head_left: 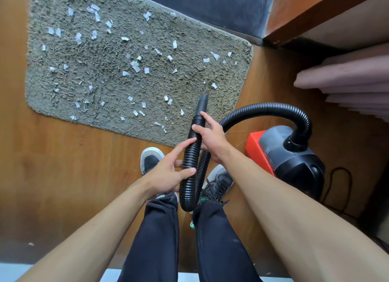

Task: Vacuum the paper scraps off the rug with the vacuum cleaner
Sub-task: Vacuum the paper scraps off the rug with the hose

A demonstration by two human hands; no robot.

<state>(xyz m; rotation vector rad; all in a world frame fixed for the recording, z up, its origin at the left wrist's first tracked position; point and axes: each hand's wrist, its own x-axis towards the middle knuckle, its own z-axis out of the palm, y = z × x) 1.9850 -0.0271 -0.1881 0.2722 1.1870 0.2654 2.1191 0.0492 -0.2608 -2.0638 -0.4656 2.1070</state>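
Forearms (105, 229) reach out over trousers (160, 239). The left hand (170, 172) pinches the hose (189, 189) between thumb and fingers, and the right hand (210, 136) grips it higher, below the nozzle (203, 102). Scraps (134, 65) litter the rug (189, 50); the vacuum (294, 155) sits on the floor (63, 166) to its right.

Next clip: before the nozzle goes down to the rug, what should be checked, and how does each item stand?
1. Grip of right hand on hose behind nozzle: ok.
2. Support from left hand lower on hose: ok.
3. Nozzle down at paper scraps: not ok, held up.
4. Hose joined to vacuum cleaner: ok.
5. Vacuum cleaner running: cannot tell.
6. The rug lying flat: ok.
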